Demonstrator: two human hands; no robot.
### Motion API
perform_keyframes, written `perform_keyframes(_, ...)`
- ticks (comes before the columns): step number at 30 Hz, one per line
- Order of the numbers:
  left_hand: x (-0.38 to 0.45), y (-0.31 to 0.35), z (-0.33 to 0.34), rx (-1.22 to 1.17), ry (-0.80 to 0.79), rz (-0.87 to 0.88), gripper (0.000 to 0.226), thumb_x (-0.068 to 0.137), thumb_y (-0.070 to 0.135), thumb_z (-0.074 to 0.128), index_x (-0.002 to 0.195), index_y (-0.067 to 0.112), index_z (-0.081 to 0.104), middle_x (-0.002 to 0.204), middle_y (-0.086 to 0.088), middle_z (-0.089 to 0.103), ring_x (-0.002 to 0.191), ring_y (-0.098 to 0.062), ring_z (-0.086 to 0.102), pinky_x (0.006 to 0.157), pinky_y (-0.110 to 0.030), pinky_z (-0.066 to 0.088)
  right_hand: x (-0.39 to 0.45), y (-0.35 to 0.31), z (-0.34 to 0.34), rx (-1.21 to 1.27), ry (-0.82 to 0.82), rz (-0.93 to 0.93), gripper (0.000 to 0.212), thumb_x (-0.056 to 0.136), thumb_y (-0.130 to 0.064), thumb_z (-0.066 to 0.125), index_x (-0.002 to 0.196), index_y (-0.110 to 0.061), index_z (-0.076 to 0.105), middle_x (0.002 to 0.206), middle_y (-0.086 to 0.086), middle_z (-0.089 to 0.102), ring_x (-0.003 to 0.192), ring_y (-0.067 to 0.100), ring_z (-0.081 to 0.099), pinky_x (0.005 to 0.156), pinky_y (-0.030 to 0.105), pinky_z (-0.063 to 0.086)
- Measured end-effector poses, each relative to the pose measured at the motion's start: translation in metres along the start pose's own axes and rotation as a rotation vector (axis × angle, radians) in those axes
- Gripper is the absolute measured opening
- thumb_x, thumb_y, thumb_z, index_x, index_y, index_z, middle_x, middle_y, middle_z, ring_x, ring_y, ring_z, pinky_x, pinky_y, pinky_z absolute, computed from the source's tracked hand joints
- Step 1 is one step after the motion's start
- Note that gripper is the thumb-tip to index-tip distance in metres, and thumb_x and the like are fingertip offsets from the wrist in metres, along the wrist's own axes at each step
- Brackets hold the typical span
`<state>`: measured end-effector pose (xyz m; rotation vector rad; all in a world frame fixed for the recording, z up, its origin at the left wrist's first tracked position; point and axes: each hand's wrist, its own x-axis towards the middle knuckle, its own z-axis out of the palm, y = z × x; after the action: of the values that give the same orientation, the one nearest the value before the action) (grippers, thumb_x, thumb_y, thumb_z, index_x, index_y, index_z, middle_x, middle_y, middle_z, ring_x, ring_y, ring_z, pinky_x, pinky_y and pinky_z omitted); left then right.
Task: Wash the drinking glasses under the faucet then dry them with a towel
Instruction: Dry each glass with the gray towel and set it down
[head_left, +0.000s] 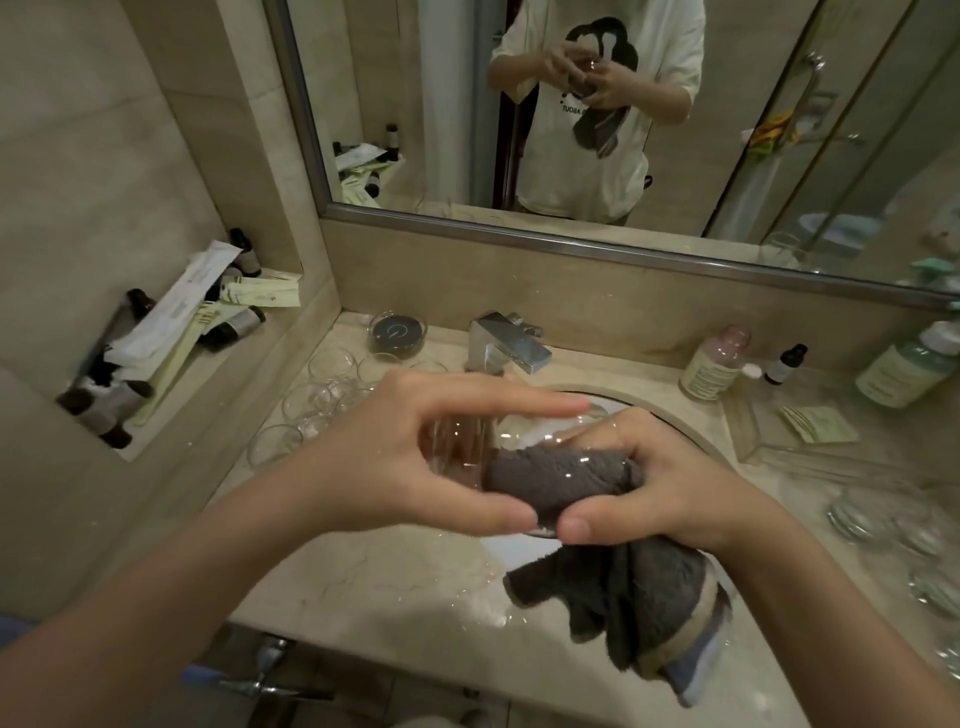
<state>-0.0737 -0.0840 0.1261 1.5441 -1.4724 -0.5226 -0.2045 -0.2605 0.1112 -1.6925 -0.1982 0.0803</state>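
The left hand (410, 462) gripped a clear glass (467, 441) on its side at frame centre; the right hand (649, 478) pinched a grey towel (561, 478) stuffed inside. Drying well likely meant twisting glass against towel, over the sink (691, 441).

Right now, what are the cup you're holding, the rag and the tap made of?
The cup looks like clear glass: the rag shows through it and it glints. The rag seems to be dark grey terry cloth, fuzzy and matte. The tap looks like polished metal, probably chrome-plated, with mirror-like flat faces.
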Motion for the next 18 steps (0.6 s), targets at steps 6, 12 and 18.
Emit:
perform_keyframes(6, -0.003, 0.007, 0.01, -0.063, 0.054, -0.016, 0.061, 0.065, 0.036, 0.08, 0.122, 0.049, 0.061, 0.126, 0.015, 0.064, 0.112, -0.006, 0.064, 0.078, -0.021, 0.056, -0.002, -0.004, -0.009, 0.014, -0.037, -0.018, 0.011, 0.072, -0.014, 0.077, 0.08, -0.008, 0.073, 0.074, 0.016, 0.067, 0.07, 0.028, 0.067, 0.067, 0.037, 0.054)
perform_keyframes(12, 0.001, 0.004, 0.008, 0.348, 0.009, 0.199, 0.064, 0.072, 0.044, 0.076, 0.132, 0.04, 0.053, 0.135, 0.007, 0.06, 0.123, -0.003, 0.056, 0.097, -0.025, 0.05, -0.005, 0.005, -0.012, 0.027, -0.007, -0.008, 0.059, 0.073, -0.045, 0.079, 0.074, 0.012, 0.062, 0.063, 0.031, 0.053, 0.058, 0.028, 0.053, 0.059, 0.028, 0.045)
perform_keyframes(18, 0.01, -0.008, 0.007, -0.466, -0.124, -0.309, 0.061, 0.059, 0.029, 0.078, 0.115, 0.049, 0.066, 0.123, 0.016, 0.065, 0.115, -0.011, 0.064, 0.081, -0.043, 0.06, -0.006, -0.009, -0.011, -0.183, -0.063, 0.013, 0.008, 0.074, -0.013, 0.077, 0.075, -0.017, 0.07, 0.073, 0.011, 0.068, 0.065, 0.026, 0.067, 0.062, 0.033, 0.054)
